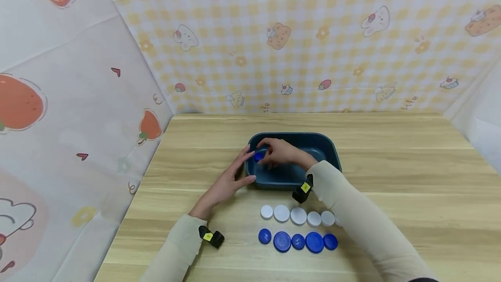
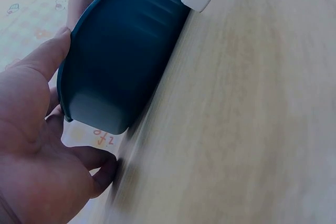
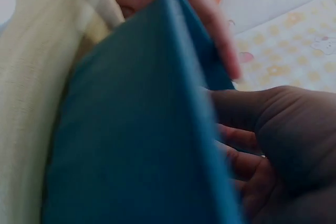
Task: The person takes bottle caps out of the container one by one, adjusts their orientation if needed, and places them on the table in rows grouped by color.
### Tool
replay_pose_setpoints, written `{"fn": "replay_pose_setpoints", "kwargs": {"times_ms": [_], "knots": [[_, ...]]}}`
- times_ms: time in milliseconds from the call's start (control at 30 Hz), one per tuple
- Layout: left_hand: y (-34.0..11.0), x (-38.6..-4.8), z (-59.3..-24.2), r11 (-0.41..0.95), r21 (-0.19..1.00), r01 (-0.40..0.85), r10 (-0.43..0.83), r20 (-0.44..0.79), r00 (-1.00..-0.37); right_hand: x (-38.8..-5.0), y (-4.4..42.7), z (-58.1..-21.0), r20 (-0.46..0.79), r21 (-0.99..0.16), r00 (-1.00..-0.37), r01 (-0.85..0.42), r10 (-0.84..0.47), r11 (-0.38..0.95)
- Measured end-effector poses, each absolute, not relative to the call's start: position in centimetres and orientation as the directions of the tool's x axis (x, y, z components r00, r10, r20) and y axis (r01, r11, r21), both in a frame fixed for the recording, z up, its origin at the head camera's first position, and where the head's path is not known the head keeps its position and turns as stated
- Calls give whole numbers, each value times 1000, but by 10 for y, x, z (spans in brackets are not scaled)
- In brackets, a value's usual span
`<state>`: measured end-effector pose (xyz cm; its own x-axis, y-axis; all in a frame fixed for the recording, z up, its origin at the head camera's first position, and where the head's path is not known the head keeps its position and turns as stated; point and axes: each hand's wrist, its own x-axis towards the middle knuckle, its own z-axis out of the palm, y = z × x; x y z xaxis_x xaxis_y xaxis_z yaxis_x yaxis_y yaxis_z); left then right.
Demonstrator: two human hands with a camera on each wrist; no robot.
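A dark teal plastic basin (image 1: 279,185) stands on the wooden table. My left hand (image 1: 226,185) holds its left end, thumb on the rim near the front corner and other fingers along the left side. In the left wrist view the thumb (image 2: 55,51) touches the rim. Inside the basin, my right hand (image 1: 278,151) reaches to the left end with bent fingers. A small round blue cap (image 1: 258,156) shows between its thumb and index finger; whether they pinch it cannot be told. In the right wrist view the basin wall (image 3: 126,114) partly hides these fingers.
In front of the basin runs a row of several white caps (image 1: 282,213), its right end partly behind the right sleeve. Nearer lies a row of several blue caps (image 1: 282,241). A printed cloth (image 1: 250,55) hangs behind the table (image 1: 391,151).
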<state>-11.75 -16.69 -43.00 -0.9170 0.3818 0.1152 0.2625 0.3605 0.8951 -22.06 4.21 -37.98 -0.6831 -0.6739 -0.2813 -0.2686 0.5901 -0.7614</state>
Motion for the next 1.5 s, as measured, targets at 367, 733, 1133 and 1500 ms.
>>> {"fn": "replay_pose_setpoints", "kwargs": {"times_ms": [367, 733, 1133, 1500], "knots": [[-163, -118, -430, 366, 892, 267, 386, 115, -915, -219, 35, -395, -281, -725, -743, -250, -607, 642], [-166, -119, -432, 367, 891, 266, 381, 117, -917, -222, 31, -399, -301, -725, -757, -214, -581, 654], [-165, -113, -423, 346, 903, 256, 382, 113, -917, -221, 28, -400, -290, -738, -748, -221, -596, 637], [-167, -117, -430, 356, 893, 277, 384, 131, -914, -222, 30, -400, -291, -723, -753, -230, -590, 651]]}}
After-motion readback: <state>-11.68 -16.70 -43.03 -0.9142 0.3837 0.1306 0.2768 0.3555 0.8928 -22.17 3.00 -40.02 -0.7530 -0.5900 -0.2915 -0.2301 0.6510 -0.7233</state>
